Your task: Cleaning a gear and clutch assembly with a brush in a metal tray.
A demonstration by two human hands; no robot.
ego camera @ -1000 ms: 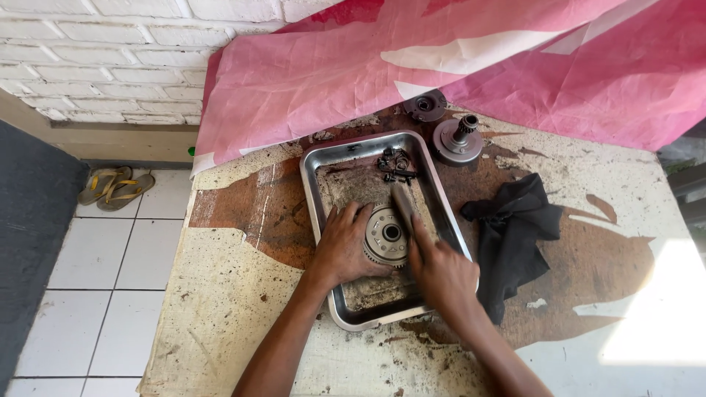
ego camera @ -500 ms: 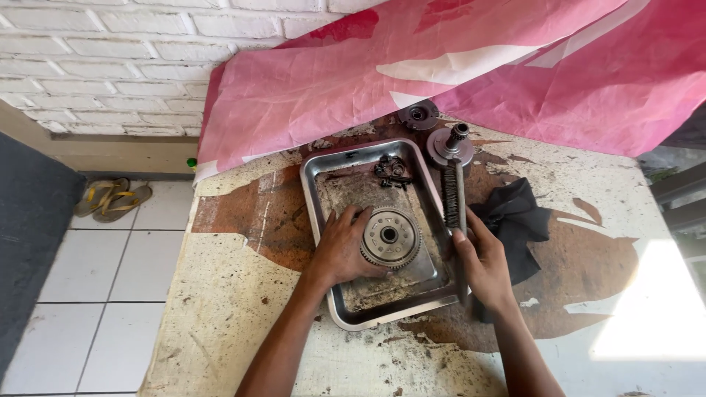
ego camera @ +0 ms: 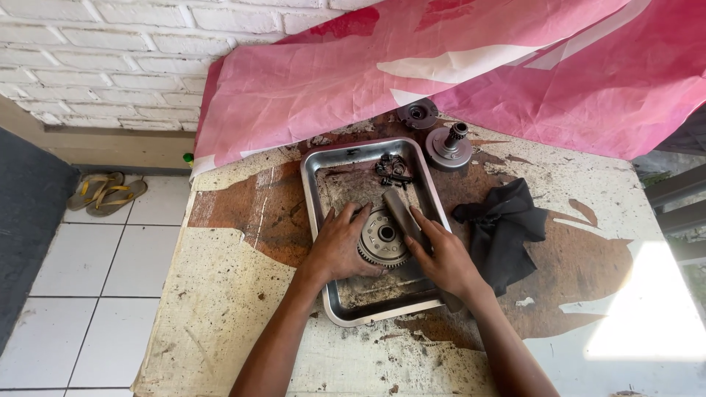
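Observation:
A round toothed metal part [ego camera: 382,239] lies in a greasy metal tray [ego camera: 322,175] on a worn table. My left hand [ego camera: 337,242] rests on the part's left side, fingers spread over it. My right hand [ego camera: 441,254] grips a dirty brown brush [ego camera: 401,212] whose end lies across the part's upper right edge. A small heap of dark metal bits [ego camera: 393,167] sits in the tray's far end.
A dark rag [ego camera: 507,228] lies right of the tray. Two round metal parts [ego camera: 450,145] [ego camera: 417,114] stand beyond it under a pink sheet [ego camera: 441,66]. Sandals [ego camera: 103,192] lie on the tiled floor at left, below a white brick wall.
My right hand has swung the brush back from the tray's right rim onto the round part. The left hand stays on the part.

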